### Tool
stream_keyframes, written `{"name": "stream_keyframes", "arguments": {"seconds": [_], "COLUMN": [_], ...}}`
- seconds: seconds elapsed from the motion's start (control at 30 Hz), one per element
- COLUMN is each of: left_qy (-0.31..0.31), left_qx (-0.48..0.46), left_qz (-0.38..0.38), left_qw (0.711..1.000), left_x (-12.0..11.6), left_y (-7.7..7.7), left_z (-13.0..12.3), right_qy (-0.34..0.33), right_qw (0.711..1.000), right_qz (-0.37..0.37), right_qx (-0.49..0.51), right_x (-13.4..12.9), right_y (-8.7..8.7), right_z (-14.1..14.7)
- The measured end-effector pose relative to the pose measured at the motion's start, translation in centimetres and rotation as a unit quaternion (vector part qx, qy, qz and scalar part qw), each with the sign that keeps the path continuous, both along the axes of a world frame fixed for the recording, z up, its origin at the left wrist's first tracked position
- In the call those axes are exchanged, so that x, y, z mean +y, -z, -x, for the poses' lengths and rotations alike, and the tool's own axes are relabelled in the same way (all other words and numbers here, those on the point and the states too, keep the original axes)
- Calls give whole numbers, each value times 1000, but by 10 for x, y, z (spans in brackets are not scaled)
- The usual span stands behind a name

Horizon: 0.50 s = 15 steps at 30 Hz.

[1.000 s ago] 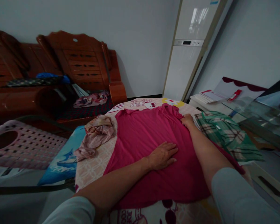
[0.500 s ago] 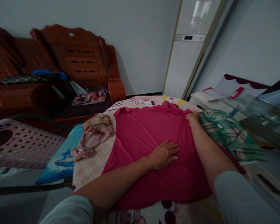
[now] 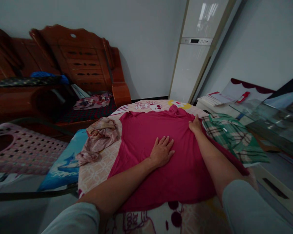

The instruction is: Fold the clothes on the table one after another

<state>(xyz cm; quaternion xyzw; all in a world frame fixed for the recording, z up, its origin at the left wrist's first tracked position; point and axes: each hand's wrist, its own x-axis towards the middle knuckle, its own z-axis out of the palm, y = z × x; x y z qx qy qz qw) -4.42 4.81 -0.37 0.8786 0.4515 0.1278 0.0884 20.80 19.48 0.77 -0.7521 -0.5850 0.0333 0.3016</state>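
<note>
In the head view, the magenta shirt (image 3: 146, 130) lies spread over the cloth-covered worktop (image 3: 95, 175), its surface lightly wrinkled. The left hand (image 3: 162, 151) rests palm down near the shirt's middle, open with fingers extended, gripping nothing. The right hand (image 3: 195, 125) touches the shirt near its far right corner, fingers bent; whether they pinch the fabric I cannot tell. A crumpled floral cloth (image 3: 101, 136) lies left of the shirt, near a blue dolphin-print cushion (image 3: 63, 169); a green plaid garment (image 3: 236, 136) lies to the right.
</note>
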Motion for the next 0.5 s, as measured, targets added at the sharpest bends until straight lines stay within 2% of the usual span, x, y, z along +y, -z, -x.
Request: {"name": "stream_keyframes", "arguments": {"seconds": [0.07, 0.13, 0.2, 0.3, 0.4, 0.5], "left_qy": [2, 3, 3, 2, 1, 0], "left_qx": [8, 11, 14, 20, 22, 20], "left_qz": [0, 0, 1, 0, -5, -10], "left_qw": [1000, 1000, 1000, 1000, 1000, 1000], "left_x": [0, 1, 2, 3, 4, 5], "left_y": [0, 0, -1, -1, 0, 0], "left_z": [-1, -2, -3, -3, -3, -3], "right_qy": [-17, -82, -119, -92, -48, -90], "right_qw": [1000, 996, 992, 995, 998, 995], "right_qz": [-20, -29, -12, 24, 13, -20], "right_qx": [-7, -28, -39, -39, -41, -47], "right_x": [-20, -44, -67, -89, -102, -119], "right_y": [1, 8, 16, 21, 11, 3], "right_z": [13, 24, 28, 20, 2, -8]}}
